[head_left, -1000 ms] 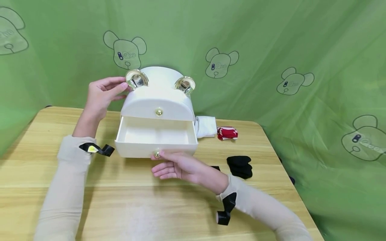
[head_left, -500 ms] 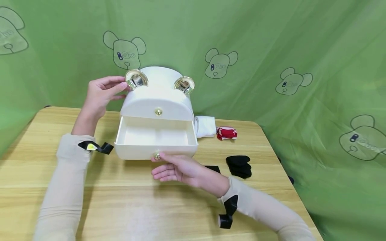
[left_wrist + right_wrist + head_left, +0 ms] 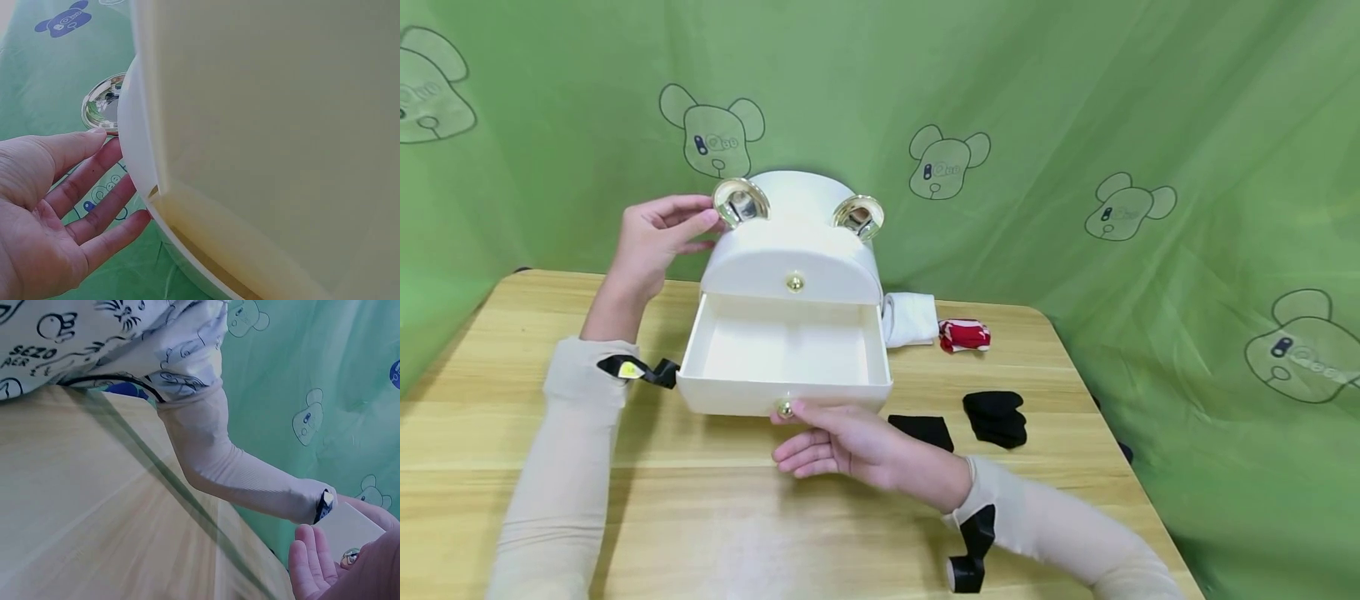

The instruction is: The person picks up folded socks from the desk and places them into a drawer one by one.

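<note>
A white drawer box with a rounded top and two gold dish-shaped ears stands at the back of the table. Its lower drawer is pulled out and looks bare inside. At the drawer's front, my right hand pinches the gold knob between thumb and index finger, the other fingers extended. My left hand is at the box's upper left side. In the left wrist view, the thumb touches the gold ear and the spread, fairly straight fingers meet the box's side.
Right of the box lie a folded white cloth and a red-and-white bundle. Nearer, a black folded cloth and a black folded item rest on the wooden table. A green curtain hangs behind.
The lower drawer has slid further out toward me with my right hand on its knob. More of the black cloth shows beside my right wrist. My left hand stays at the ear.
</note>
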A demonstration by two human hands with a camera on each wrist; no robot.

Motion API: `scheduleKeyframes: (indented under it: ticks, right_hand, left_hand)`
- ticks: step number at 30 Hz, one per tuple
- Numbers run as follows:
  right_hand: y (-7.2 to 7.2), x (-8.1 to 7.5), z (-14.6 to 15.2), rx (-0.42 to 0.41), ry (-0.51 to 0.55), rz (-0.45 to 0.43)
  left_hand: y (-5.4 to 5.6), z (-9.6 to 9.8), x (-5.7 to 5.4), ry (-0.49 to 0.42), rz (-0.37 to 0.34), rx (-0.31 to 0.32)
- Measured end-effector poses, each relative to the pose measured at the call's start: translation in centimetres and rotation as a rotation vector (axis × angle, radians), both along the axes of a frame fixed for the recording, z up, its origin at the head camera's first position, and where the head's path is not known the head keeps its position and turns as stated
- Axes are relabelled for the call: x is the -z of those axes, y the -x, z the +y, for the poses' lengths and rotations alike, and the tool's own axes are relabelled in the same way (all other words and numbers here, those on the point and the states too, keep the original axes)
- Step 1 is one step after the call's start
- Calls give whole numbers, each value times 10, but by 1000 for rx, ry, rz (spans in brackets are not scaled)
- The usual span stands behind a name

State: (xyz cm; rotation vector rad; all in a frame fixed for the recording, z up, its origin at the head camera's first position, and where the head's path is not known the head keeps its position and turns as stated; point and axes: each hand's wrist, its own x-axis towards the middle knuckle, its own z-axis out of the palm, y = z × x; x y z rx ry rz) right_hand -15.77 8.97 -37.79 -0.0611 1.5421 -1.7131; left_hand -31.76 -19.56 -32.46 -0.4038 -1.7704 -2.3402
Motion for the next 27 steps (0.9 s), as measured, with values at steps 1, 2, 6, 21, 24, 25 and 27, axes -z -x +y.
scheduleKeyframes:
  ticks: [1,2,6,21,24,25,27]
  right_hand:
    - [-1,0,0,-1,-1,1]
    - [-2,1,0,0,-2,1]
    - [-4,1,1,5,1,3]
    - [-2,2,3,-21,15,-4]
    - [-2,2,5,-44,16,-4]
    - [-2,2,5,-55,13,-4]
    - [-2,2,6,-83,6,-3]
  left_hand:
    - [0,0,0,-2,2,1]
    - [0,0,0,-3,5,1]
    - [0,0,-1,-5,13,4]
    - [1,-1,-9,17,21,0]
    - [2,-1,-8,25,20,2]
    - [2,-1,-8,27,21,4]
    - [3,0,-9,33,26,10]
